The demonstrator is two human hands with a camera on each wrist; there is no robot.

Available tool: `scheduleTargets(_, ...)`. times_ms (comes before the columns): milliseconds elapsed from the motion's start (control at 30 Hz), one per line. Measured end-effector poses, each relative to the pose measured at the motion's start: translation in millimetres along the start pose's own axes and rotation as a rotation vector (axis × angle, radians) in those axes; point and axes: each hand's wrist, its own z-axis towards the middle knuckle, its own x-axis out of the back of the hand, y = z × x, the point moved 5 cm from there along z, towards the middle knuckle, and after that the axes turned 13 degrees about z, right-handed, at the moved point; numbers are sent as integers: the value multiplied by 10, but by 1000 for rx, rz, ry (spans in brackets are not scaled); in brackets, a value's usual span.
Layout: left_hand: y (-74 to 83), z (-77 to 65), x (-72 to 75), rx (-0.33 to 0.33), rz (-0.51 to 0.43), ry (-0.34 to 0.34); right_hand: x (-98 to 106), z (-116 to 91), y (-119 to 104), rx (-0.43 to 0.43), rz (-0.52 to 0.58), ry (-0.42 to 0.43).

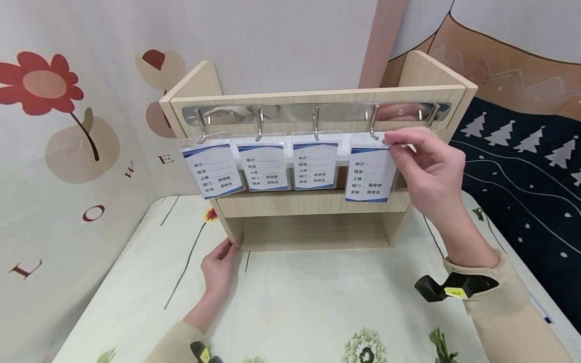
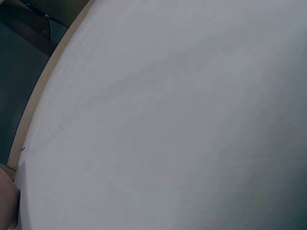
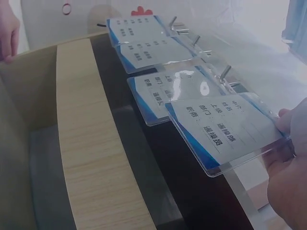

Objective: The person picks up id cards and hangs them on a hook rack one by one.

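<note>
My right hand (image 1: pixel 431 169) pinches the top right corner of an ID badge (image 1: pixel 369 174), a white and blue card in a clear plastic sleeve. The badge's top edge is right at the tip of the fourth hook (image 1: pixel 374 121); the right wrist view shows its sleeve (image 3: pixel 225 129) tilted outward. Three similar badges (image 1: pixel 315 165) hang from the hooks to the left. Low on the left, my left hand (image 1: pixel 220 267) grips the bottom front corner of the wooden shelf (image 1: pixel 313 204) between thumb and fingers. Only a sliver of a hand (image 2: pixel 7 201) shows in the left wrist view.
A metal hook strip (image 1: pixel 281 112) runs along the shelf's upper front board, with a bare hook (image 1: pixel 432 116) at its right end. The shelf stands on a table with a pale printed cloth (image 1: pixel 290 302). Printed curtains (image 1: pixel 113 65) hang behind and beside it.
</note>
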Motion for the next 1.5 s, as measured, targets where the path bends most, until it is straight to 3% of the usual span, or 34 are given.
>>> scheduleTargets(333, -3, -1, -7, 1, 13, -12, 2, 25, -8, -3, -98, -24)
scheduleTargets(667, -5, 0, -3, 2, 36, -13, -3, 20, -4, -155, -156, 46)
scheduleTargets(1233, -2, 12, 7, 9, 55, -10, -3, 19, 3, -277, -147, 72)
scheduleTargets(1500, 1, 7, 4, 3, 31, -13, -1, 0, 44, -308, -227, 74)
